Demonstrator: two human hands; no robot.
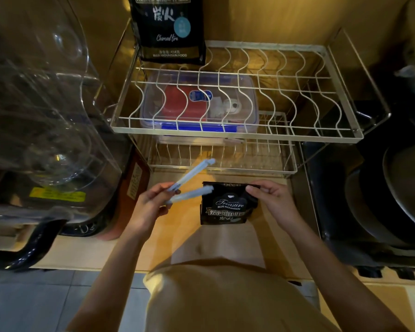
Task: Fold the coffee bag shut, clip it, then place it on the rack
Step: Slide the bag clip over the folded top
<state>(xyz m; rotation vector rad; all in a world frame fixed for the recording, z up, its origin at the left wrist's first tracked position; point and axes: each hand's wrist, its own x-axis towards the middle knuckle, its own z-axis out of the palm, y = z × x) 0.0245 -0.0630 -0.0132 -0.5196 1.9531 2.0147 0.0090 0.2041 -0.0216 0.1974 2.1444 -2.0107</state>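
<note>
A small black coffee bag (227, 207) with white print stands on the wooden counter, its top folded over. My right hand (271, 200) pinches the folded top at its right corner. My left hand (151, 204) holds a long pale blue bag clip (189, 185) by its hinge end. The clip's two arms are spread apart, and the lower arm's tip touches the bag's upper left corner. A white wire rack (235, 133) with two tiers stands just behind the bag.
A larger black coffee bag (169, 29) stands on the rack's top tier at the back left. A clear lidded box (199, 104) lies under that tier. A clear plastic appliance (38, 121) stands at the left, dark pans (393, 192) at the right.
</note>
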